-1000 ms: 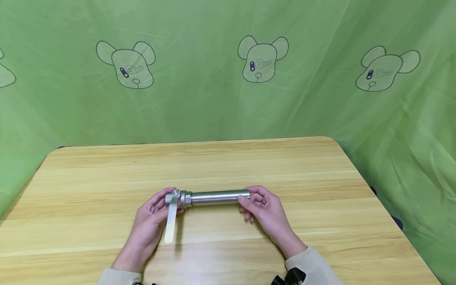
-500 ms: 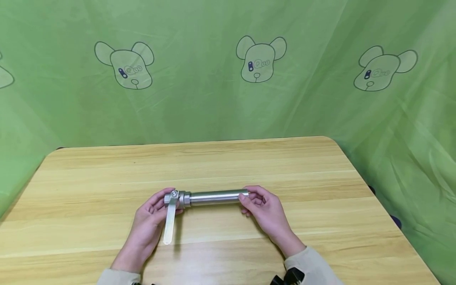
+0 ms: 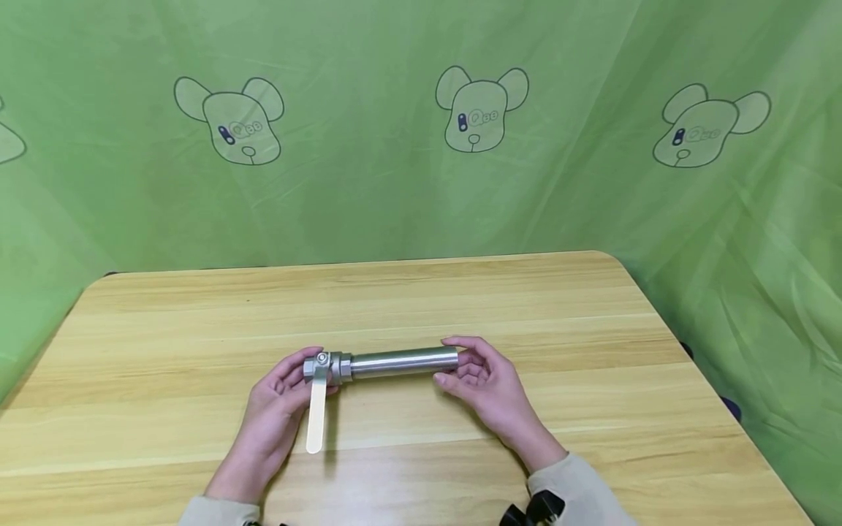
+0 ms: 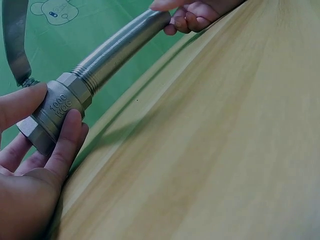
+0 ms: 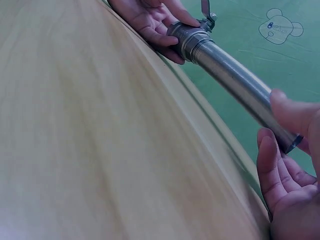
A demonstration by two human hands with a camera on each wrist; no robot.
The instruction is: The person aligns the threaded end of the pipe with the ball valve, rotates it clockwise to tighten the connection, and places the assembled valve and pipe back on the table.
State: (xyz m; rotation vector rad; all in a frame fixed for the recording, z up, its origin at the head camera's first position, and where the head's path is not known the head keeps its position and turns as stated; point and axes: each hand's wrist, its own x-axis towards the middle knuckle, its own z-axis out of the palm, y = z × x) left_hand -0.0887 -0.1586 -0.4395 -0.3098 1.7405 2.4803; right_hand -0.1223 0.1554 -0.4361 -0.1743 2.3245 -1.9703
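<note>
My left hand (image 3: 279, 409) grips a steel ball valve (image 3: 335, 367) by its body. The valve's flat lever handle (image 3: 316, 416) points toward me. From the valve's right side a smooth steel pipe (image 3: 404, 361) extends, held above the table. In the left wrist view, a few threads (image 4: 86, 80) show where the pipe enters the hex end, and the valve body (image 4: 62, 104) is marked "1000 WOG". My right hand (image 3: 493, 394) surrounds the pipe's free end with loosely spread fingers. Its thumb (image 3: 447, 381) stands below the pipe in the head view, apart from it.
A wood-grain table (image 3: 368, 307) with rounded far corners lies beneath the hands. Green fabric (image 3: 368, 197) printed with bear heads hangs behind the table and along both sides. Black straps (image 3: 536, 508) sit at the wrists over pale sleeves.
My right thumb has come off the pipe and its fingers have spread wider. The pipe's free end has risen slightly, and the lever has turned a little. My left hand keeps its grip.
</note>
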